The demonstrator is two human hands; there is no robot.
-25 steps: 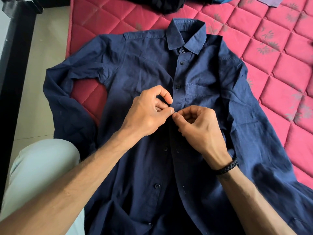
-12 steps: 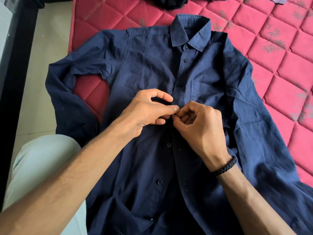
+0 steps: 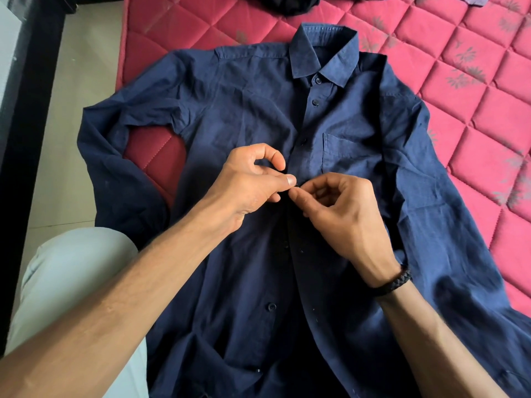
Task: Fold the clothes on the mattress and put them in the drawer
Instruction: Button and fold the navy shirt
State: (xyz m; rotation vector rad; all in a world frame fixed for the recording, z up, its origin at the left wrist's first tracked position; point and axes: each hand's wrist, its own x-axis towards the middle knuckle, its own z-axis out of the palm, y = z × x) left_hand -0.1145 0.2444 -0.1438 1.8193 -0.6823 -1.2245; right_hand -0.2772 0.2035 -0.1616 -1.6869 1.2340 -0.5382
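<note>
— Navy long-sleeved shirt (image 3: pixel 244 116)?
— Spread front-up on the pink quilted mattress (image 3: pixel 474 81), collar (image 3: pixel 324 50) toward the far end, hem toward the near edge.
— Buttons?
— Fastened from the collar down past the chest pocket (image 3: pixel 342 150); placket open below mid-chest, two loose buttons showing lower down.
— Sleeves?
— One bent and hanging over the mattress's edge on the left side, the other lying straight along the right.
— Anything on it?
— Pinched at the mid-chest placket by left hand (image 3: pixel 247 185) and right hand (image 3: pixel 342 214), fingers (image 3: pixel 290 179) meeting there.
— Other clothes?
— Dark garment (image 3: pixel 290 2) at the far end, mostly cut off.
</note>
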